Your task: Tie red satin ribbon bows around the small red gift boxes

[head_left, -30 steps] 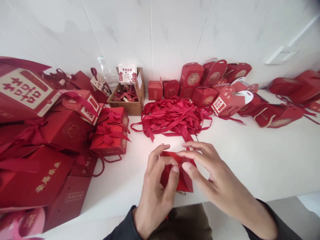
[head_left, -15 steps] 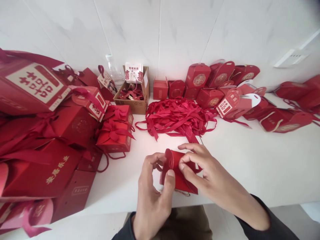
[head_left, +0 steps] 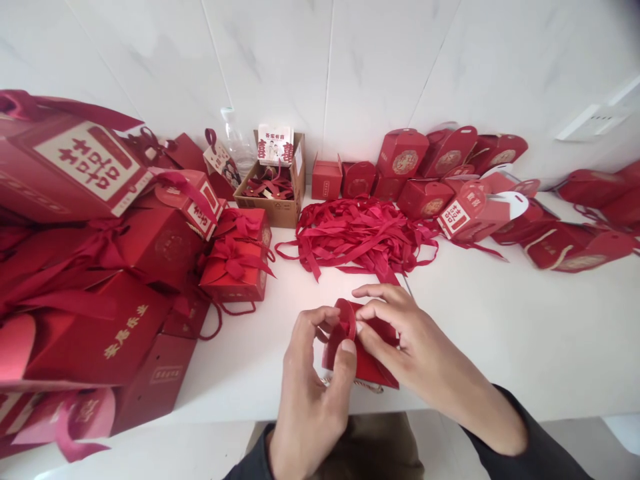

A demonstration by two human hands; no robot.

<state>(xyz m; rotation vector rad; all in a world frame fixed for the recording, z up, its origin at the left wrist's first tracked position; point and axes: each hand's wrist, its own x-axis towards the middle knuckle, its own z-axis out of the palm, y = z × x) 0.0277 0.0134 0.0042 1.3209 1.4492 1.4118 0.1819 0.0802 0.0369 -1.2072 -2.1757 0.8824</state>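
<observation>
A small red gift box (head_left: 373, 363) with a rounded top flap sits at the table's front edge, a twisted cream cord showing under its near side. My left hand (head_left: 317, 380) is closed on the box at its flap, thumb in front and fingers behind. My right hand (head_left: 400, 327) pinches at the flap from the other side. A bit of red ribbon (head_left: 345, 325) shows at the flap, against the right fingertips. How much of it lies between them is hidden.
Behind the hands lies a heap of red ribbons (head_left: 365, 233). Stacked red boxes (head_left: 100, 327) crowd the left side; more boxes (head_left: 405, 153) line the wall. A cardboard carton (head_left: 283, 212) holds tags, with a clear plastic bottle (head_left: 235, 143) beside it.
Red ribbon now shows at the flap, where a bare slot was visible before. The right fingertips have come closer to the flap. The view has shifted slightly.
</observation>
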